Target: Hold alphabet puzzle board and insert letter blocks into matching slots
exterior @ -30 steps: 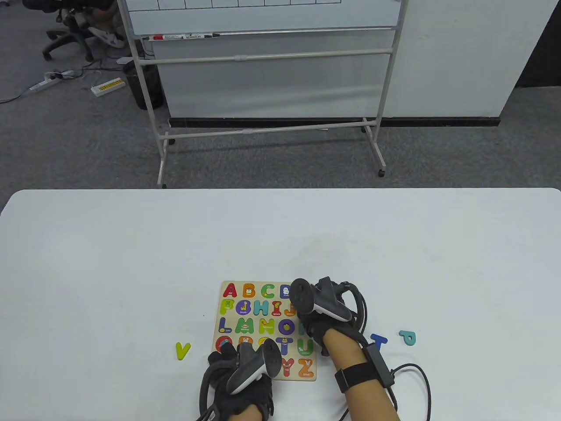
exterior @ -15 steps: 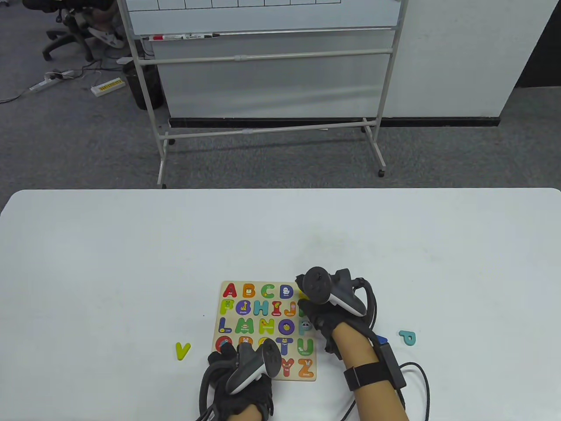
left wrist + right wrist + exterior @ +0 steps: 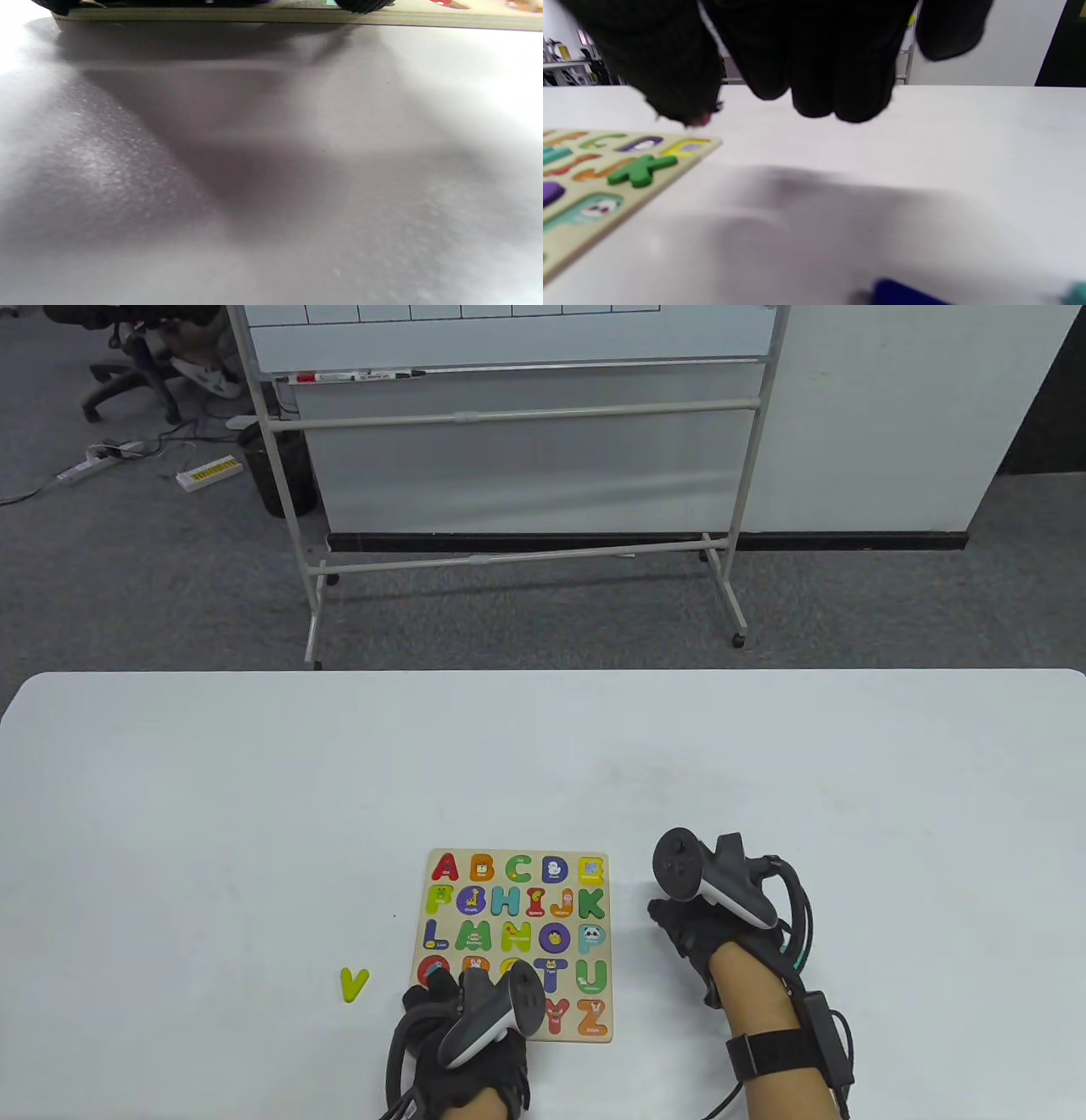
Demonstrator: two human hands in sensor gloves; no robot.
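The alphabet puzzle board (image 3: 428,899) lies flat on the white table, most slots filled with coloured letters. My left hand (image 3: 437,988) rests on its near left corner and holds it down; the left wrist view shows only the board's edge (image 3: 297,16). My right hand (image 3: 679,920) hovers just right of the board, fingers (image 3: 814,63) hanging loose and empty. A green K (image 3: 591,903) sits in its slot at the board's right edge, also seen in the right wrist view (image 3: 638,169). A yellow-green V (image 3: 354,984) lies loose left of the board.
A blue piece (image 3: 903,293) and a teal piece (image 3: 1078,292) lie on the table under my right wrist, hidden by my arm in the table view. A whiteboard stand (image 3: 517,560) stands on the floor beyond the table's far edge.
My right hand has moved right, off the board's right side, and the green K now shows in its slot. My arm now covers the blue T and teal P. My left hand has not moved.
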